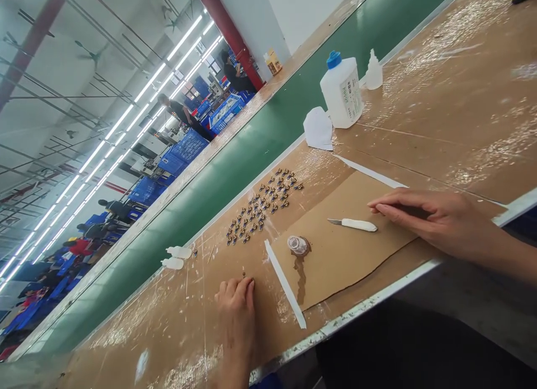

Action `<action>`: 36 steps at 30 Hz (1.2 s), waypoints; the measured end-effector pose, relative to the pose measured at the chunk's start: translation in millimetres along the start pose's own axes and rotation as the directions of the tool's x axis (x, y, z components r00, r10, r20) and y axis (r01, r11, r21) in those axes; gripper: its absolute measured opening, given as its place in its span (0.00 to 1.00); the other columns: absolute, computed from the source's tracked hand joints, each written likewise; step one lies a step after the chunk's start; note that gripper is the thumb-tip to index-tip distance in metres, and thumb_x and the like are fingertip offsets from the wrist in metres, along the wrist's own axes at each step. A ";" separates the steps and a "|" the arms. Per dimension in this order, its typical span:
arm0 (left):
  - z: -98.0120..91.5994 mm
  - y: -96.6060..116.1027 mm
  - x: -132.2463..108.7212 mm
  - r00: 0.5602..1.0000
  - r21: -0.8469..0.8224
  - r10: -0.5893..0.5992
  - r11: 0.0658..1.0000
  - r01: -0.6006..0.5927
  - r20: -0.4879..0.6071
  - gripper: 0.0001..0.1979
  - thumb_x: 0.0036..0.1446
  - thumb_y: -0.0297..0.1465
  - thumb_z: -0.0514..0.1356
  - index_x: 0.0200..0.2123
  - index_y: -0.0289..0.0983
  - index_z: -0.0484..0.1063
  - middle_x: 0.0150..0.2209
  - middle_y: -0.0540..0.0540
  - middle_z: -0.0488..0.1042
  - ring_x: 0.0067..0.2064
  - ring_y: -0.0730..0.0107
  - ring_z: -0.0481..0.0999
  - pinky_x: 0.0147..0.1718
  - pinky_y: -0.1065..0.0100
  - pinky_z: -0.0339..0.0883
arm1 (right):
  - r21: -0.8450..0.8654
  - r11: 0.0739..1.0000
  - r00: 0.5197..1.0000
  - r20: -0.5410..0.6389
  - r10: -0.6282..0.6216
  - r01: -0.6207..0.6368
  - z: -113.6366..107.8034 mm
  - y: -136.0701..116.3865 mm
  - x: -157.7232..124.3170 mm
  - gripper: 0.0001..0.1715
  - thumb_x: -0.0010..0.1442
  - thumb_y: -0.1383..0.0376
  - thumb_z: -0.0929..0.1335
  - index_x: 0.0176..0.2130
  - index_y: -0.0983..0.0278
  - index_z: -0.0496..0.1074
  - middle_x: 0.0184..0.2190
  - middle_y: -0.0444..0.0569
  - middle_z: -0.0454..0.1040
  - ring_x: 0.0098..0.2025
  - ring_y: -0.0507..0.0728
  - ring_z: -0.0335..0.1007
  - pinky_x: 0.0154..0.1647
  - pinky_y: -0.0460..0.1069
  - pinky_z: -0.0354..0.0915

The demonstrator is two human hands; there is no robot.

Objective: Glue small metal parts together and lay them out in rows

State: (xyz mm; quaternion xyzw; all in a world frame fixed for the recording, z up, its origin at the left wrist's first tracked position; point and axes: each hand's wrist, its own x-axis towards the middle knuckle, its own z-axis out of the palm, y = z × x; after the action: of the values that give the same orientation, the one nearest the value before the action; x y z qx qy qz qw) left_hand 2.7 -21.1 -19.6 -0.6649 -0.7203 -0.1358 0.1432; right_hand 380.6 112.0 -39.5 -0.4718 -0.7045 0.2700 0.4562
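My left hand point(235, 305) rests on the brown tabletop with its fingers curled together. A tiny dark bit point(244, 274) shows at its fingertips, too small to name. Over the right end of a cardboard sheet point(335, 260), my right hand point(432, 213) has thumb and forefinger pressed in a pinch; whatever they hold, if anything, cannot be made out. Left of it, a white-handled knife point(358, 225) lies on the cardboard, blade pointing left. A small round cap-like dish point(297, 245) of whitish stuff sits in a wet brown stain. Beyond lie many small blue-and-gold parts point(262, 204) in rows.
A white bottle with blue cap point(342, 93), a small dropper bottle point(373, 73) and a folded white paper point(318, 129) stand behind the cardboard. Two small bottles point(173, 263) lie at left. A green conveyor belt point(251, 154) runs behind. Other people work far off.
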 end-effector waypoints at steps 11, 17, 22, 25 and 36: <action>1.8 7.2 -5.1 0.999 0.056 0.041 0.998 -0.043 0.029 0.12 0.61 0.34 0.53 0.32 0.41 0.76 0.30 0.47 0.75 0.34 0.63 0.71 0.34 0.64 0.59 | 0.023 0.995 0.994 -0.055 -0.092 0.093 -0.9 -4.6 1.5 0.13 0.59 0.56 0.65 0.34 0.60 0.76 0.32 0.45 0.79 0.32 0.53 0.74 0.30 0.46 0.69; -6.7 20.9 -32.4 0.991 -0.053 0.092 0.995 -0.087 0.100 0.11 0.61 0.36 0.54 0.33 0.42 0.75 0.29 0.51 0.74 0.32 0.69 0.71 0.32 0.68 0.61 | 0.020 0.996 0.996 -0.040 -0.086 0.086 -0.2 -6.6 1.3 0.13 0.59 0.57 0.65 0.34 0.61 0.77 0.32 0.45 0.79 0.32 0.52 0.74 0.30 0.45 0.68; -9.9 42.6 -38.6 0.990 0.335 0.138 0.933 -0.131 0.003 0.11 0.60 0.27 0.53 0.29 0.37 0.74 0.27 0.46 0.72 0.33 0.61 0.68 0.33 0.62 0.56 | 0.014 0.996 0.995 -0.043 -0.091 0.092 -0.3 -6.8 1.5 0.13 0.59 0.57 0.65 0.34 0.62 0.77 0.32 0.46 0.78 0.31 0.52 0.73 0.30 0.46 0.67; -11.1 50.1 -36.6 0.992 0.456 0.125 0.882 -0.116 0.012 0.11 0.59 0.24 0.53 0.30 0.37 0.74 0.27 0.45 0.72 0.34 0.59 0.67 0.35 0.61 0.56 | 0.010 0.995 0.994 -0.044 -0.101 0.102 -0.7 -6.1 1.5 0.13 0.59 0.58 0.65 0.34 0.62 0.76 0.32 0.46 0.78 0.31 0.52 0.73 0.30 0.46 0.67; -10.2 29.5 -45.6 0.997 0.359 0.073 0.930 -0.078 0.027 0.12 0.60 0.25 0.52 0.35 0.37 0.76 0.29 0.46 0.73 0.34 0.61 0.68 0.32 0.64 0.56 | -0.017 0.997 0.996 -0.033 -0.080 0.079 -1.2 -6.1 -0.7 0.12 0.59 0.58 0.66 0.35 0.61 0.77 0.33 0.45 0.79 0.32 0.53 0.73 0.31 0.47 0.66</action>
State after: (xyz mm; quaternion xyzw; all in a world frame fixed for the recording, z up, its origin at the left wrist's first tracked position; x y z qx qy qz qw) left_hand 35.8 -64.6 -27.6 -0.6555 -0.7079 0.0084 0.2629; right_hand 379.3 108.8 -34.3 -0.4513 -0.7171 0.2383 0.4747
